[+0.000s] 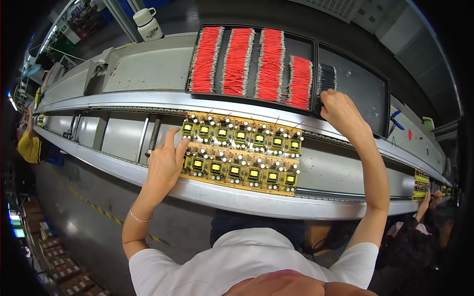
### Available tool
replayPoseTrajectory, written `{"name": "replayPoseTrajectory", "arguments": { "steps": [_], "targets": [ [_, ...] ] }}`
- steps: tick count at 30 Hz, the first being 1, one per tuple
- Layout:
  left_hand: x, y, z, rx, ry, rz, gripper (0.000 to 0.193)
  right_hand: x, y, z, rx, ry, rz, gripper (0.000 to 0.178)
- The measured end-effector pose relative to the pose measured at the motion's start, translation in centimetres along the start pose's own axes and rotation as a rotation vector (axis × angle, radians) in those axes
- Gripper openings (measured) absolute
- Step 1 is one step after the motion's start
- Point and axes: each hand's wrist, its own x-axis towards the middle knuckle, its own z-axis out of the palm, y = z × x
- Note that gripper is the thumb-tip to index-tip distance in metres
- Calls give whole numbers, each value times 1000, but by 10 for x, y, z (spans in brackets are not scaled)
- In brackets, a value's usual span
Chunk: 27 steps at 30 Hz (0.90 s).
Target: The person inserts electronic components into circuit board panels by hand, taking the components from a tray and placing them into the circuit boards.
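A yellowish panel of circuit boards (242, 153) lies across the conveyor rails, with two rows of small boards carrying yellow-topped transformers and white-topped capacitors. My left hand (165, 160) is at the panel's left end, index finger and thumb apart, the thumb by its edge. Beyond the panel, one black tray (297, 45) bears several columns of short red wires (237, 61). Beside it a second black tray (363, 96) contains a small stack of black wires (327, 77). At the near end of that stack, my right hand (341, 113) has its fingers pinched together; whatever they grip is hidden.
Metal rails (232, 200) run left to right in front of me. A white lidded mug (149, 27) stands at the far left, and a blue-handled tool (395, 121) lies right of the trays. Co-workers stand at both ends, one by another board panel (421, 183).
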Motion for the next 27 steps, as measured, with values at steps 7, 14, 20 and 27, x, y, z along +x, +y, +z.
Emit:
{"name": "replayPoseTrajectory", "arguments": {
  "steps": [7,14,20,27],
  "targets": [
    [7,-4,-4,61,324,275,23,-2,-3,-5,171,66,14,5],
    [39,59,-15,-312,476,716,14,-16,-13,-9,274,293,41,7],
    [39,112,20,-653,-128,569,19,-58,-58,-12,1211,84,-32,11],
    [35,146,53,-1234,-693,21,21,-82,-68,12,1646,-60,135,7]
  ]
}}
